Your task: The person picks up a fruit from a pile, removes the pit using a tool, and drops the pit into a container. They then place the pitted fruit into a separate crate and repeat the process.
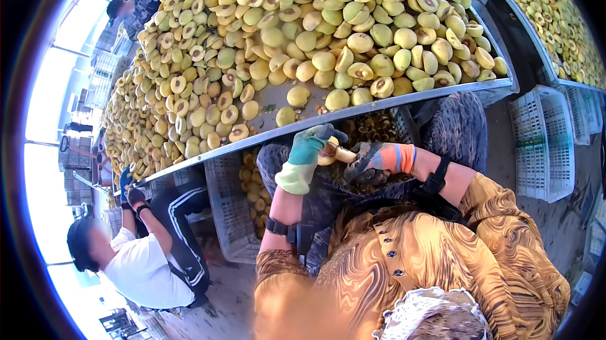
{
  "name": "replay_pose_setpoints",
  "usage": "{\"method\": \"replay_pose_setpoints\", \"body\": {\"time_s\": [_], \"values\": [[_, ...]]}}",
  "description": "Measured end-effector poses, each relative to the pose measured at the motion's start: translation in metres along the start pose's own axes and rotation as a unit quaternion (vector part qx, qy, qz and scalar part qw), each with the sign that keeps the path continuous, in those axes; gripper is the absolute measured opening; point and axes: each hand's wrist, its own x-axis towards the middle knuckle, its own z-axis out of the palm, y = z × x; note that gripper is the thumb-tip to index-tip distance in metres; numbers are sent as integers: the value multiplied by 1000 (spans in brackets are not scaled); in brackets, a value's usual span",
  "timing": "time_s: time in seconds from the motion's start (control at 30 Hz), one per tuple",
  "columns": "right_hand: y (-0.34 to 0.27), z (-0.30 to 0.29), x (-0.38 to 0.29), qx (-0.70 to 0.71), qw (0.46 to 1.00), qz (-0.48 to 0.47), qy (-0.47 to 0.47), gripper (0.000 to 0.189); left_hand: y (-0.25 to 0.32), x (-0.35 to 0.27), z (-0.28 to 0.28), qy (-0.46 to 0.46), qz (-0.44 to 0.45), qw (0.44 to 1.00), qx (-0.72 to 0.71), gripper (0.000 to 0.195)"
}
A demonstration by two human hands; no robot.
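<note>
My left hand (pixel 310 150), in a teal and pale green glove with dark fingertips, holds a halved yellow stone fruit (pixel 325 154) just below the table edge. My right hand (pixel 371 162) wears an orange striped glove with dark coated fingers. It grips a small pale-handled tool (pixel 345 155), whose tip meets the cut face of the fruit; the tip itself is hidden. Above both hands, a large heap of fruit halves (pixel 284 41), many with the stone in, covers a metal-rimmed table (pixel 326 115). Beneath my hands lie brownish fruit pieces (pixel 374 127), partly hidden.
A plastic crate (pixel 227 212) with fruit halves stands left of my legs. Further left sits a co-worker in a white shirt (pixel 147 276), gloved hands at the table edge. Another person (pixel 137 11) is beyond the heap. White crates (pixel 542 146) and another fruit-laden table (pixel 549 67) are right.
</note>
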Motion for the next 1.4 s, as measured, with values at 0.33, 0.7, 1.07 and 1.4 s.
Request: {"method": "replay_pose_setpoints", "body": {"time_s": [0.33, 0.7, 1.07, 1.4], "values": [[-1, 6, -6, 100, 994, -29, -34, 19, -1, 2, -6, -88, 46, 995, -14, 23], [8, -10, -13, 101, 994, -8, -47, 34, 4, -22, 35, 118, 69, 991, -5, 22], [-9, 1, -2, 70, 995, -69, 34, 14, -10, -13, 40, 339, 291, 868, 216, 17], [-30, 22, -10, -32, 996, 62, 46, 14, -46, -10, 29, 139, 73, 962, -222, 14]]}}
